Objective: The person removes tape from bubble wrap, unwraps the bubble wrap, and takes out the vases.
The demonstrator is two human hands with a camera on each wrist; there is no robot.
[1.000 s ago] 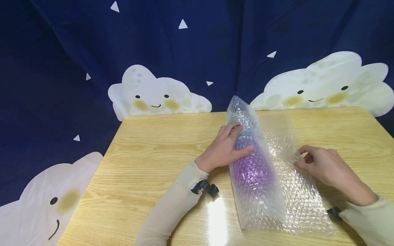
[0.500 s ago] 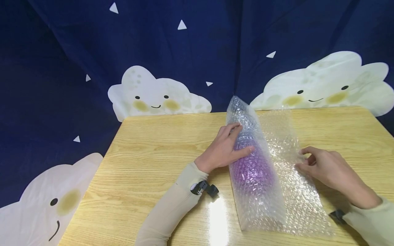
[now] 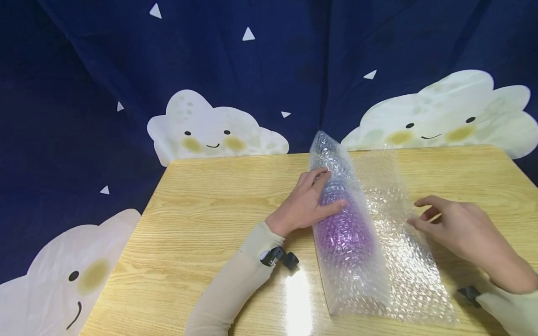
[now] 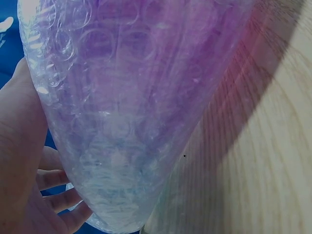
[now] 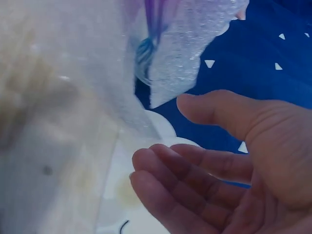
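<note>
Bubble wrap [image 3: 399, 238] lies on the table, its left part folded over a long purple and blue object [image 3: 344, 233] that tapers toward the far end. The kind of object is blurred by the wrap. In the right wrist view, a blue twisted tail [image 5: 145, 51] shows at the wrap's opening. My left hand [image 3: 304, 200] rests on the wrapped object, thumb across its top; the left wrist view shows fingers [image 4: 61, 200] along its side. My right hand [image 3: 458, 228] hovers at the right edge of the loose sheet, thumb and fingers apart, with nothing between them.
The wooden table [image 3: 210, 224] has its far edge against a dark blue curtain [image 3: 235, 60] with printed clouds. The wrap's pointed far end [image 3: 321, 137] reaches past that edge. A loose single layer spreads to the right of the wrapped part.
My right hand has let go of the bubble wrap's right edge and drawn back slightly to the right, its fingers spreading. My left hand and the wrapped object have stayed still.
</note>
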